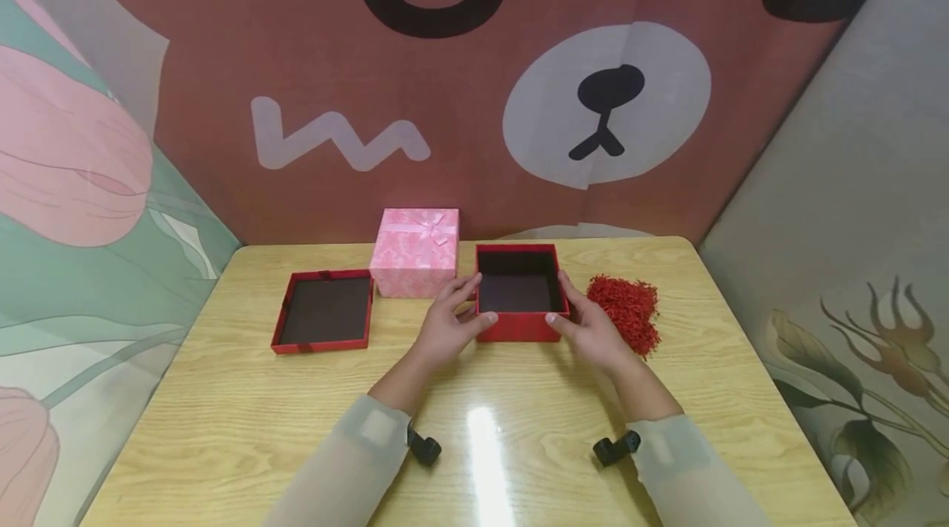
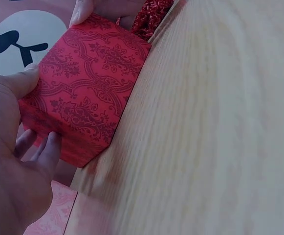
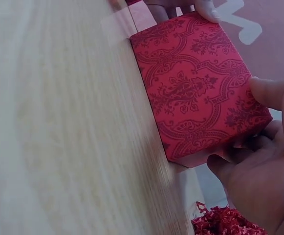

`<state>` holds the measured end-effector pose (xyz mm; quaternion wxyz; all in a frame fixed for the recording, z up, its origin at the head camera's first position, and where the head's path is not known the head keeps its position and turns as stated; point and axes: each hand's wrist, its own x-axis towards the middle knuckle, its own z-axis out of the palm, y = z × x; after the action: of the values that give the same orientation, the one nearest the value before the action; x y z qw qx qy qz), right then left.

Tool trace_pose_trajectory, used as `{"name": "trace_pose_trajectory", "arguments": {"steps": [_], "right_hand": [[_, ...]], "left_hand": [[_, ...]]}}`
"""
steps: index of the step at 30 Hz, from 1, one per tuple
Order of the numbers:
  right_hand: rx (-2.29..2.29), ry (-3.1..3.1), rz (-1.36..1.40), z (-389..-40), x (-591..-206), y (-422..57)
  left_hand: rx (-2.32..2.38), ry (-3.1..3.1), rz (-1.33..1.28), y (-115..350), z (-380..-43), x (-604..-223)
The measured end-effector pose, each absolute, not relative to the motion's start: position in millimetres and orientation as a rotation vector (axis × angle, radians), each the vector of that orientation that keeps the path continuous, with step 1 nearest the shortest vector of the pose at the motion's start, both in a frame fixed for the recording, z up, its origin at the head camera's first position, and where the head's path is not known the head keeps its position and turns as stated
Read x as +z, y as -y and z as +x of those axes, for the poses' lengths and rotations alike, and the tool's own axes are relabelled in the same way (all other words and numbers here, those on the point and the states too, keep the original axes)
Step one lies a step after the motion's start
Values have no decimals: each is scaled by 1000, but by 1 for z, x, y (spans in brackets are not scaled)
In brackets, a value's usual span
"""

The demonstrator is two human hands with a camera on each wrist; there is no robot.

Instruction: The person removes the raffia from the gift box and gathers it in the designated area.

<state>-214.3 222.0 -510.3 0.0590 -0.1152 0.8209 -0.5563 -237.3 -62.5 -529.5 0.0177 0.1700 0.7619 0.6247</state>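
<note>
A red gift box (image 1: pixel 528 328) without its lid stands on the table, its dark inside facing up and bare in the head view. Its front wall, seen in the left wrist view, carries a darker ornate pattern (image 2: pixel 85 81). My left hand (image 1: pixel 449 324) grips the left side, thumb at the front corner and fingers along the side wall. On the opposite side my right hand (image 1: pixel 595 336) holds the box the same way, its thumb (image 3: pixel 269 93) pressing the front wall. The box's bottom edge appears to touch the table.
To the left lies a red-rimmed box lid (image 1: pixel 328 310), dark inside upward. A pink gift box (image 1: pixel 416 254) with a bow stands behind my left hand. Red shredded paper (image 1: pixel 626 306) is heaped beside my right hand. A bear-patterned wall hanging (image 1: pixel 460 107) backs the wooden table (image 1: pixel 245 428).
</note>
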Motion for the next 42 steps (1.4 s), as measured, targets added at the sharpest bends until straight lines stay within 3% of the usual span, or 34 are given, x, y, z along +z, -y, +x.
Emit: {"name": "trace_pose_trajectory", "arguments": {"steps": [42], "right_hand": [[-2079,-2314,208,-286,-501,-216]], "left_hand": [[1655,-2680,269,4,-303,-516]]}}
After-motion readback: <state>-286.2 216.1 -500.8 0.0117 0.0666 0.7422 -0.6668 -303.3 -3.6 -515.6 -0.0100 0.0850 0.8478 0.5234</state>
